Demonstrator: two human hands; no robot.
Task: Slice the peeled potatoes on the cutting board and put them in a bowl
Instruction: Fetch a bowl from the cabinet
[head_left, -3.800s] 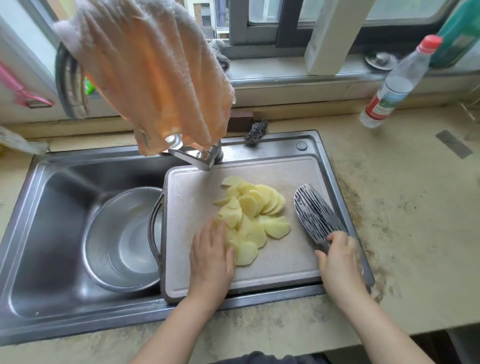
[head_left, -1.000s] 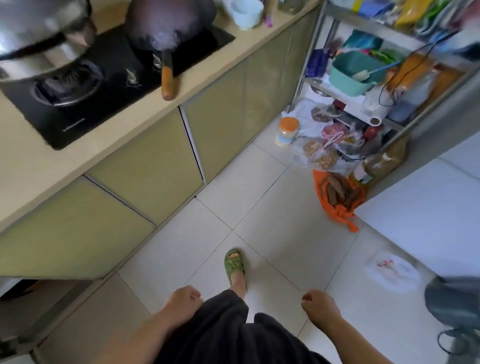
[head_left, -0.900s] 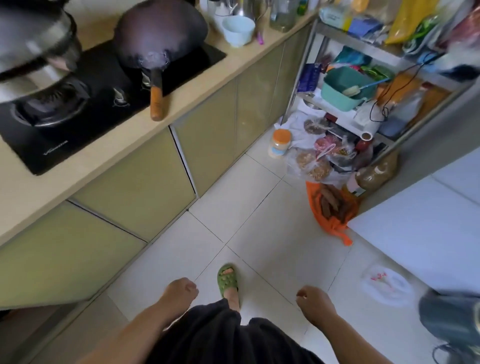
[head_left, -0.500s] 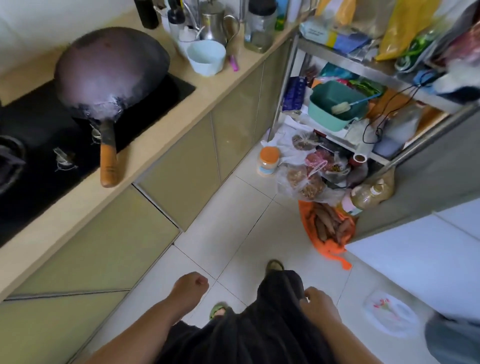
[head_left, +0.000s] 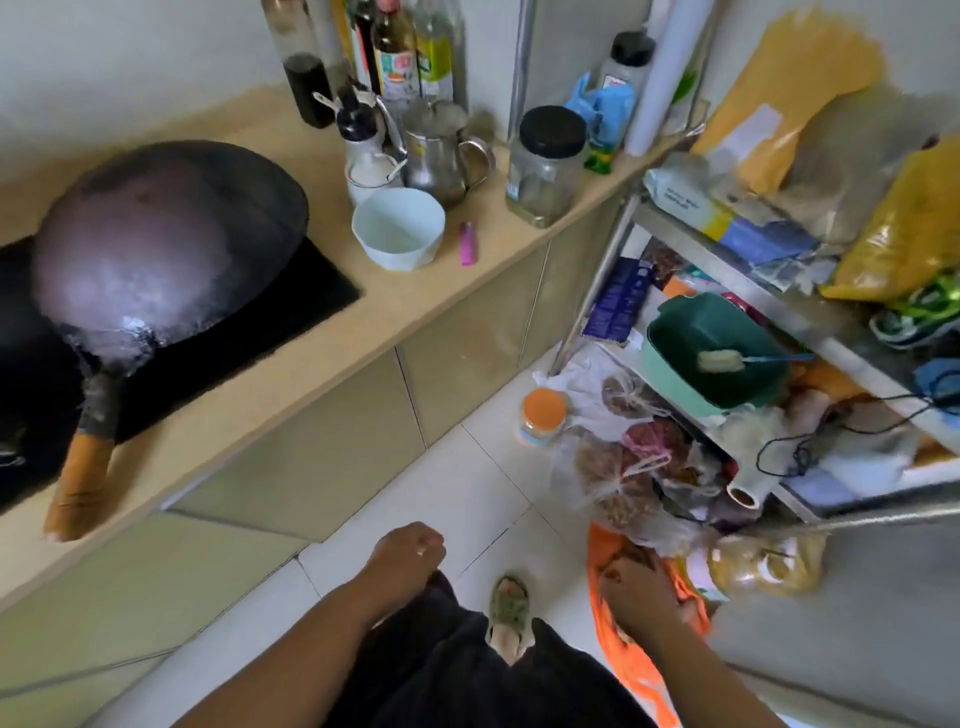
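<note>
Bowl (head_left: 398, 228), white, sits on the tan desk (head_left: 322, 332) just right of the black cooktop (head_left: 291, 306), near the front edge; no potatoes, cutting board or knife in view. Pink lighter (head_left: 468, 251) lies just right of the bowl. Behind it: metal jug (head_left: 441, 150), black-lidded glass jar (head_left: 545, 166), row of bottles (head_left: 405, 57) against the wall. Bottle labels show colour patches only; print too blurred to read. Blue packet on the metal rack (head_left: 618, 296) carries lettering, also unreadable.

Dark wok (head_left: 156, 244) on the cooktop, orange-brown handle pointing toward the desk edge.

Left hand (head_left: 408, 553) hangs low over the floor tiles, fingers curled in toward the palm, nothing held. Right hand (head_left: 636, 590) reaches down at the orange bag (head_left: 618, 644) on the floor, back of hand up, fingers bent downward at the bag's mouth; whether they grip anything, cannot tell. Green sandal (head_left: 509, 605) between the forearms. Green basin (head_left: 717, 348) with a brush on the rack's lower shelf.
</note>
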